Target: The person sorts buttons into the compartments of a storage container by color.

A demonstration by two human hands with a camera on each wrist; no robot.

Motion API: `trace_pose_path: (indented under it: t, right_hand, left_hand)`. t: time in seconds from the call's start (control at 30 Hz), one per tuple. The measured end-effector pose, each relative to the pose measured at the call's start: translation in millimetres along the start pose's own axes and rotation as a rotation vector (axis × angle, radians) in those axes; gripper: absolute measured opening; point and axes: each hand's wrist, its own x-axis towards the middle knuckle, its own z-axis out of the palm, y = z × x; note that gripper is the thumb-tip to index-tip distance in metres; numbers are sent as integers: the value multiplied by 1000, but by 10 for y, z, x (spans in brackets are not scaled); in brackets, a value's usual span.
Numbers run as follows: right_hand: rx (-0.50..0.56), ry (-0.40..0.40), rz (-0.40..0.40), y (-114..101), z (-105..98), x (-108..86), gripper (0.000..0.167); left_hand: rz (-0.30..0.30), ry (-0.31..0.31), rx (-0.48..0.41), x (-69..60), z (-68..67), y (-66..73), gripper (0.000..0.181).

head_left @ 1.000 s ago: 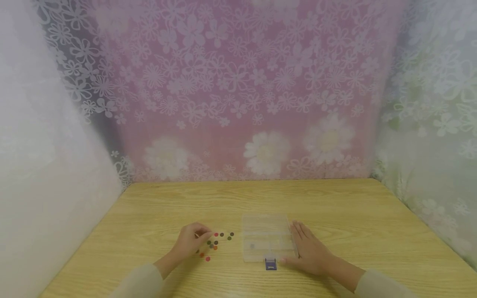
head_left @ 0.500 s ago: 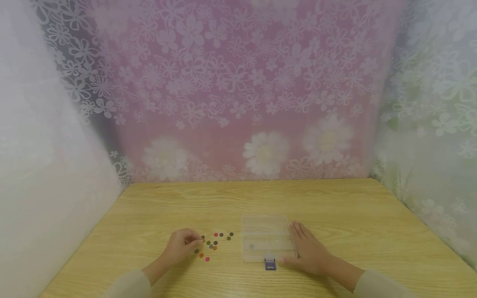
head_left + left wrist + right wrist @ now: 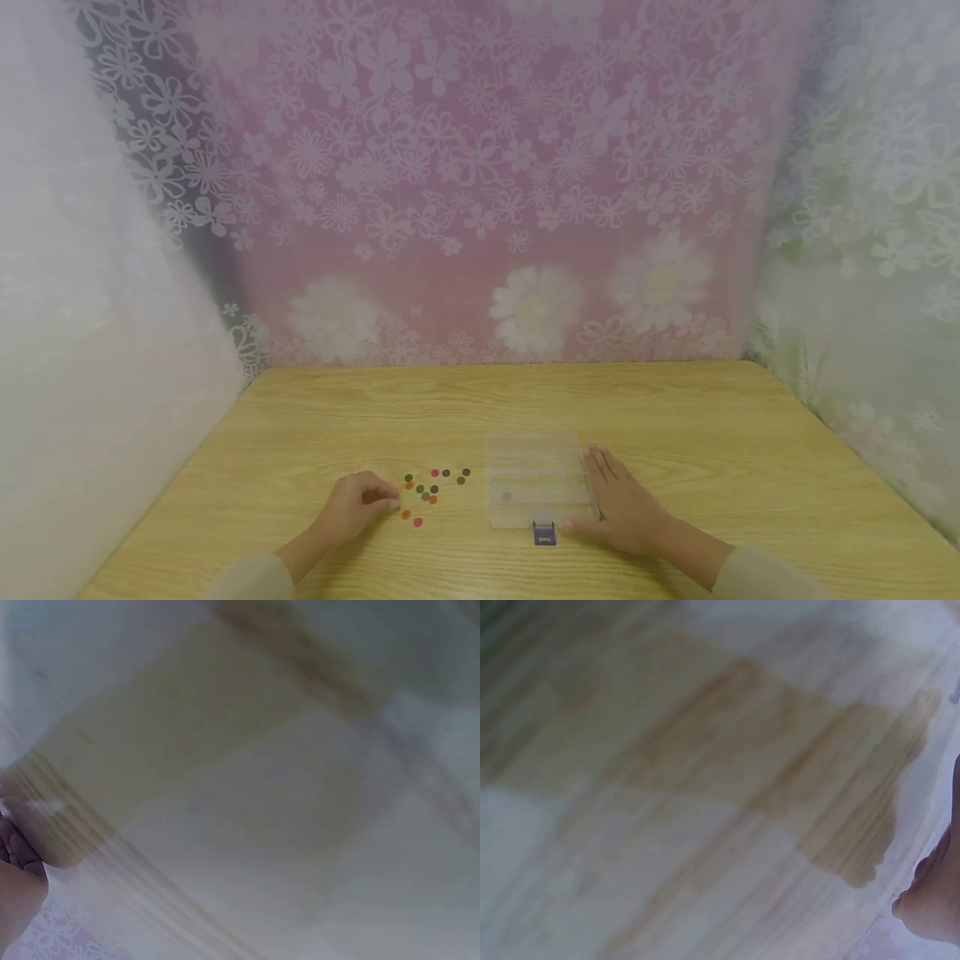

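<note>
My left hand (image 3: 362,505) is low over the table, its thumb and index fingertips close together at the left edge of a scatter of small coloured discs. Those fingertips cover the spot where a dark disc lay, so whether they pinch it is hidden. Nearby lie an orange disc (image 3: 406,514), a pink disc (image 3: 417,522) and a green disc (image 3: 408,477). My right hand (image 3: 627,510) rests with straight fingers along the right side of a clear compartment box (image 3: 534,454). A single greyish disc (image 3: 507,497) shows inside the box's front left compartment.
A dark blue latch (image 3: 544,533) sticks out at the box's front. More discs, such as a red disc (image 3: 435,472) and a dark disc (image 3: 467,472), lie between my left hand and the box. Flowered curtains (image 3: 480,183) surround the wooden table (image 3: 480,400).
My left hand has drawn back left and toward me, uncovering a green and an orange disc. A dark disc at the left edge is now out of sight beneath its fingertips. My right hand stays still.
</note>
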Motion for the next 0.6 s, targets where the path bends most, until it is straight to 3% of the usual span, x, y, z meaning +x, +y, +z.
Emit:
trace_pose_path:
  t: [0.17,0.6]
  right_hand:
    - [4,-5,9,1,6,2,103]
    - [7,12,-3,24,33,7,102]
  left_hand:
    - [19,-33,-25,-9,-11,-19,15]
    - [-11,-28,-31,-13,3,-8,12]
